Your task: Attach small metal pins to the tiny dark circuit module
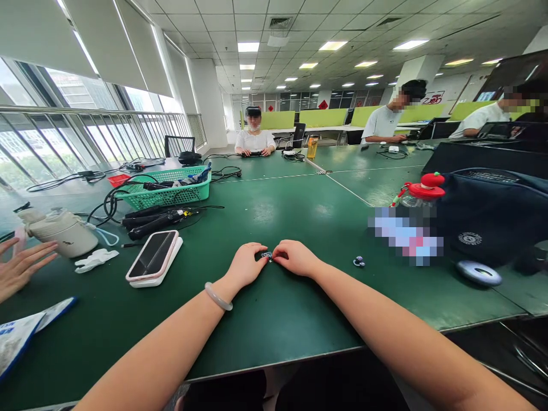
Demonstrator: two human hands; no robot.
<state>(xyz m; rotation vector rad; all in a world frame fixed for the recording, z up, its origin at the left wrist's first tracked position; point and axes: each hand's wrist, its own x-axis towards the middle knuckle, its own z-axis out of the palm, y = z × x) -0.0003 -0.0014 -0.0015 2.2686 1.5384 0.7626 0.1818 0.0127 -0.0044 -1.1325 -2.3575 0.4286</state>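
While hands [248,266] [296,258] hold tiny piece [267,255], glossy tabletop [274,319]

Left wrist [225,288]: one closed, round-section bangle [218,297], pale greyish-white, smooth, with a glossy, slightly translucent finish. Left hand [247,264] and right hand [295,258]: ungloved. Both forearms: uncovered over their visible length. Lap: plain black garment [338,382], matte in appearance; exact type indeterminable, partly hidden beneath the tabletop edge [274,372].
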